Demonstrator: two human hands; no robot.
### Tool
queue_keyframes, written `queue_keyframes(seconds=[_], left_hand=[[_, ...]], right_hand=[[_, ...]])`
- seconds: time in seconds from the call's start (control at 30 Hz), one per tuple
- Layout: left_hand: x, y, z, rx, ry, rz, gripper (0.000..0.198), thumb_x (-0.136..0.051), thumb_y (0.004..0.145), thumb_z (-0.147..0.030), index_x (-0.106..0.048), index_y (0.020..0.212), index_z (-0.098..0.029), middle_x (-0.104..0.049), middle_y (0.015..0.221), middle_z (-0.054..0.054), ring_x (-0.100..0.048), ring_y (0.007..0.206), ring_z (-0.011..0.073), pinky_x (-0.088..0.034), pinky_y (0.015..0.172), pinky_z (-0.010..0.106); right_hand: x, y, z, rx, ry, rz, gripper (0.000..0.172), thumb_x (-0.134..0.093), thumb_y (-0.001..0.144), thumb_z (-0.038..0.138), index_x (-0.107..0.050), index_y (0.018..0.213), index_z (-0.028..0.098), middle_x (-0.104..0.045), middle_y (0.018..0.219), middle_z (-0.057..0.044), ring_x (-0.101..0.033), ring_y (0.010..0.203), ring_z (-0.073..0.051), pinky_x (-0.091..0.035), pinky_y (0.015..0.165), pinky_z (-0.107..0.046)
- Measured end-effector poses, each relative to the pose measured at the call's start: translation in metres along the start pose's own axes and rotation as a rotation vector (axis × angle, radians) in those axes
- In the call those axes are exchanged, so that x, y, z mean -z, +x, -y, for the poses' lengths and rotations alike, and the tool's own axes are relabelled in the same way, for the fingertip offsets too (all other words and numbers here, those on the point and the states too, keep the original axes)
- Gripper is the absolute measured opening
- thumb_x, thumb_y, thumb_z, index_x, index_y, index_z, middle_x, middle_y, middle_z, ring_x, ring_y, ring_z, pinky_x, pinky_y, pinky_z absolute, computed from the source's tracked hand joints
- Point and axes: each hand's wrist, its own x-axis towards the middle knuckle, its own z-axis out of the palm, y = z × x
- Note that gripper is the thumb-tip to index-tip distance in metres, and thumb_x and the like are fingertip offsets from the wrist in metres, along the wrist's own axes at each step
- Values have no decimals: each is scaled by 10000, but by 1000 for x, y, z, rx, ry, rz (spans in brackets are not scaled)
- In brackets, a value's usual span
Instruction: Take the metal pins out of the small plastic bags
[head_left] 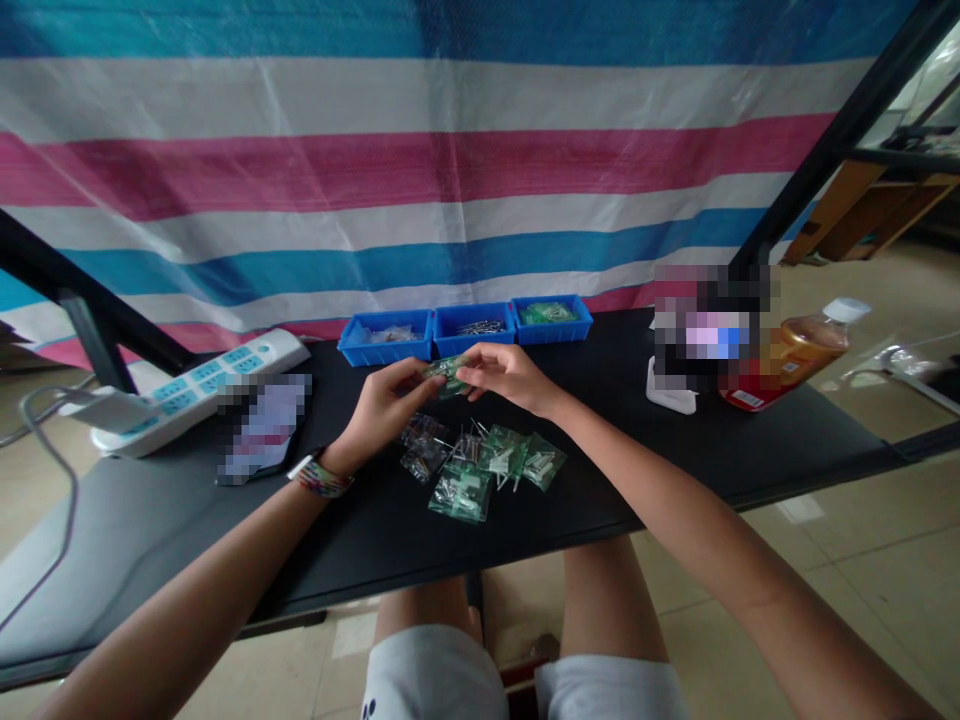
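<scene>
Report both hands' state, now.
Left hand: closed, holding the left side of a green packet.
Right hand: closed, holding the right side of the same green packet.

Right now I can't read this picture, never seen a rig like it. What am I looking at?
There's no machine here: it's one picture from a camera worn on a person's head, looking forward and down at their own bare hands. The left hand and right hand meet over a black table, fingers pinching a small green-tinted packet. Just nearer the body lies a loose group of small packets; their exact contents are too small to tell. Behind the hands, three blue trays stand in a row. A white power strip lies to the left, a bottle stands to the right, and a striped sheet hangs behind.
</scene>
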Motion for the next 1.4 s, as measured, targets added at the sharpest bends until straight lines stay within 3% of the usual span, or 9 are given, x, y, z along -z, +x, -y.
queue_keyframes(seconds=[0.13, 0.27, 0.4, 0.57, 0.7, 0.9, 1.13, 1.27, 1.4], left_hand=[[-4, -3, -4, 23, -60, 15, 376, -784, 932, -554, -699, 963, -189, -648, 724, -5, -605, 641, 149, -464, 580, 245], [-2, -3, -6, -43, -120, -29, 472, -742, 959, -443, -645, 1366, -225, -739, 1097, 71, -720, 845, 188, -597, 727, 296], [4, 0, -8, -189, 86, -89, 346, -679, 971, -312, -730, 1306, -237, -707, 1362, 122, -718, 1157, 267, -621, 878, 370], [4, 0, -10, -308, 212, -76, 172, -709, 982, -302, -817, 1106, -254, -770, 1266, 91, -713, 1183, 269, -556, 1064, 448], [2, 0, -5, -225, 172, -100, 186, -767, 960, -404, -785, 958, -218, -791, 983, 60, -720, 928, 222, -561, 903, 372], [1, 0, -2, -84, 89, -84, 367, -777, 930, -553, -745, 875, -192, -751, 845, 40, -658, 764, 187, -499, 704, 295], [0, 0, -4, -61, 99, -20, 386, -762, 944, -582, -776, 974, -197, -792, 937, 59, -707, 833, 213, -538, 747, 300], [2, -1, 1, -22, 52, 9, 427, -679, 1005, -603, -764, 1124, -201, -799, 1043, 88, -750, 937, 244, -575, 774, 306], [4, -1, 2, 0, 31, 16, 438, -649, 1022, -609, -749, 1105, -190, -792, 1038, 99, -757, 949, 253, -587, 776, 311]], right_hand=[[-2, 2, -5, -2, 21, -66, 442, -984, 683, 502, -715, 821, 180, -718, 771, 4, -697, 694, -139, -653, 627, -269], [-2, 4, -8, -53, 69, -126, 469, -991, 660, 526, -712, 809, 179, -738, 777, -4, -715, 676, -148, -677, 643, -304], [-2, 5, -12, -94, 120, -144, 479, -1004, 641, 512, -714, 818, 174, -746, 775, -4, -716, 649, -140, -683, 657, -311], [-4, 2, -11, -118, 190, -103, 527, -985, 677, 507, -729, 1009, 187, -762, 812, -7, -736, 664, -160, -686, 678, -327], [-3, -2, -4, -89, 140, -68, 531, -858, 826, 549, -720, 1237, 242, -757, 931, -22, -737, 770, -173, -671, 697, -321], [-4, -1, -13, 198, -244, -196, 298, -855, 825, 465, -838, 1030, 250, -741, 1175, -71, -699, 948, -188, -625, 756, -302], [-5, 5, -23, 111, -158, -221, 348, -824, 808, 530, -822, 952, 213, -787, 912, -40, -700, 776, -176, -621, 618, -279], [24, 18, -15, 184, -186, -474, 418, -786, 840, 598, -783, 974, 202, -772, 941, -52, -739, 803, -206, -683, 672, -343], [81, 18, -2, 335, -587, -866, 422, -602, 1026, 533, -785, 1172, 181, -777, 1159, -145, -773, 1003, -280, -677, 879, -411]])
